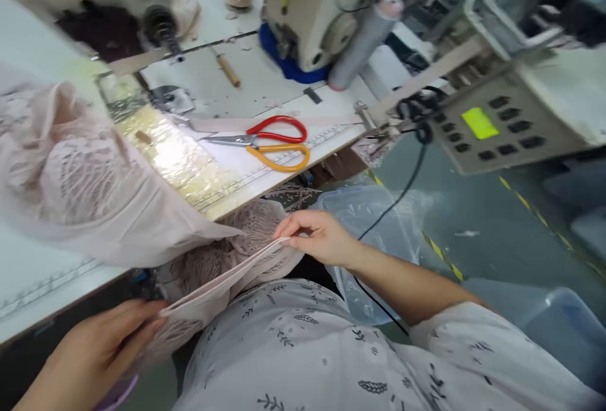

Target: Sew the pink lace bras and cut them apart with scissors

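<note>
Pale pink cloth with lace, a garment [246, 272], is in front of the person's body, below the near edge of the bench [284, 92], in the head view. The left hand [106, 338] is closed on one end of its folded edge, with the thumb and the fingers together. The right hand [324, 237] pinches the other end of this edge between thumb and fingertips. The two hands are well apart, and the edge runs in an almost straight line between them, lower at the left.

More pink lace cloth [137, 209] lies on the bench at the left, and its pointed end hangs over toward the garment; I cannot tell whether both are one piece. On the bench, the scissors [253, 141], with one red and one orange handle, lie slightly open near the front edge. Behind them lies a tool with a wooden handle [228, 71]. The sewing machine [303, 4] stands over the bench, and a grey cone of thread [364, 41] leans beside it. At the right is a control panel [504, 130] with a yellow-green screen. A black cable [411, 184] hangs down in front of clear plastic [379, 209].
</note>
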Demonstrator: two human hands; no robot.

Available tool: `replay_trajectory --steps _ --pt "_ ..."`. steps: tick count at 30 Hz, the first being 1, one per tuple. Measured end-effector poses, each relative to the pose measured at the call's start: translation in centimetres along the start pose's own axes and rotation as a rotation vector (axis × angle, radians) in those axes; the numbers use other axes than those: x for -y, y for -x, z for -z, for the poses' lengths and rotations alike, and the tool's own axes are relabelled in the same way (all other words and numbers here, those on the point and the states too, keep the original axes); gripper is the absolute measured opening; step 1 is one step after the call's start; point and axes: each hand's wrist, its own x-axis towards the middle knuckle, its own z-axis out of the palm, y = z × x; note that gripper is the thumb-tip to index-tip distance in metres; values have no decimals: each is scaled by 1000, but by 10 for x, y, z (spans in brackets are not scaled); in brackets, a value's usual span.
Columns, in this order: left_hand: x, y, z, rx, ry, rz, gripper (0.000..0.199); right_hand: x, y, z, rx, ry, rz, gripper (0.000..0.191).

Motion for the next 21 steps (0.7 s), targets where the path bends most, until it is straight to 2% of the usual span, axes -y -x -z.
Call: replay_trajectory --steps 3,6,9,13,17,21 --pt "-13 -4 9 106 -15 107 24 -3 8 8 -17 130 -40 14" --pt "-10 -2 21 100 37 214 29 -14 14 16 -27 299 -83 19" --pt "-5 10 25 -18 218 308 27 -24 20 20 -5 344 -102 21" --pt "-8 28 17 -227 383 374 18 -25 26 23 3 361 -108 22" --pt "-15 42 7 -324 471 322 13 -23 23 21 10 414 -171 23" --pt "-19 51 -1 -379 546 254 11 -28 17 14 -74 372 -218 29"
